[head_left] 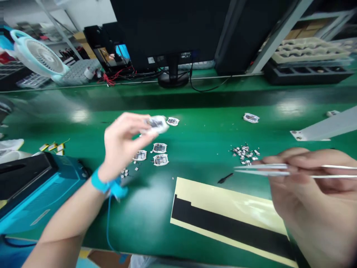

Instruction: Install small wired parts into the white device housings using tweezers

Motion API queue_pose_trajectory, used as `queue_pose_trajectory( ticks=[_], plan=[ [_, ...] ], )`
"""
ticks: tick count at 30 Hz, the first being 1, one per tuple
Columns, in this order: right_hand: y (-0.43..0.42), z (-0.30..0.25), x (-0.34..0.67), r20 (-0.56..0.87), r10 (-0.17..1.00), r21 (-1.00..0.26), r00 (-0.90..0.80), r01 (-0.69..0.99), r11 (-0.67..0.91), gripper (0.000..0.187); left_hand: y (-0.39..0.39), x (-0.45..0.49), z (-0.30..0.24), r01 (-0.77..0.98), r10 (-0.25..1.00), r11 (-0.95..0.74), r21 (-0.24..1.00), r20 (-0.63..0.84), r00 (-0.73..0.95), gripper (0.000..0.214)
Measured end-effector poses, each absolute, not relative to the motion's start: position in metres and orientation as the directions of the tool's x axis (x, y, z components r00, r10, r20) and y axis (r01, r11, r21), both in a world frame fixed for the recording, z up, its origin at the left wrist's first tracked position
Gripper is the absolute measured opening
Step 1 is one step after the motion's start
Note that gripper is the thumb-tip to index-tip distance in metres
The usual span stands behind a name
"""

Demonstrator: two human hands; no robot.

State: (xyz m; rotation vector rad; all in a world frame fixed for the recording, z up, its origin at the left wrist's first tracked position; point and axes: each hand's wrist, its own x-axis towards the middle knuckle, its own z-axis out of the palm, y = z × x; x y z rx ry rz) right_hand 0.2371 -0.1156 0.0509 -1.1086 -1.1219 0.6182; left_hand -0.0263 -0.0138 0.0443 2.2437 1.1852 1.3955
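Note:
My left hand (122, 143) is raised above the green mat, fingers pinched on a small white round circuit part (156, 124). A blue wrist strap (104, 183) with a cord circles that wrist. My right hand (312, 193) is close to the camera at the right, fingers closed on metal tweezers (262, 170) whose tips point left. Just beyond the tips lies a heap of tiny grey chips (245, 153). Three similar white circuit parts (156, 153) lie under my left hand, with another (173, 121) beside the held one.
A cream sheet with a black strip (231, 219) lies at the front. A lone circuit part (251, 118) sits further right. A blue device (33, 190) is at the left, a fan (41, 56) and monitor stand (173, 78) behind, trays (306, 56) at back right.

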Motion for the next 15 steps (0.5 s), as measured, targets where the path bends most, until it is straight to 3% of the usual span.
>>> queue_pose_trajectory(
  ticks=[3,7,11,15],
  plan=[
    [-0.108,0.039,0.238,0.316,0.861,-0.948,0.399,0.092,0.305,0.017,0.061,-0.078,0.017,0.726,0.892,-0.301,0.619,0.451,-0.014,0.016],
    [-0.1,0.029,0.236,0.237,0.881,-0.969,0.409,0.161,0.186,0.014,0.113,-0.132,-0.019,0.816,0.949,-0.148,0.559,0.313,-0.042,0.018],
    [-0.092,0.022,0.239,0.236,0.885,-0.972,0.401,0.094,0.217,0.015,0.113,-0.125,-0.026,0.863,0.96,-0.201,0.464,0.269,0.078,0.039],
    [-0.088,0.019,0.245,0.262,0.885,-0.965,0.384,0.079,0.252,0.017,0.117,-0.065,-0.022,0.792,0.893,-0.45,0.412,0.189,0.409,0.054]
  ],
)
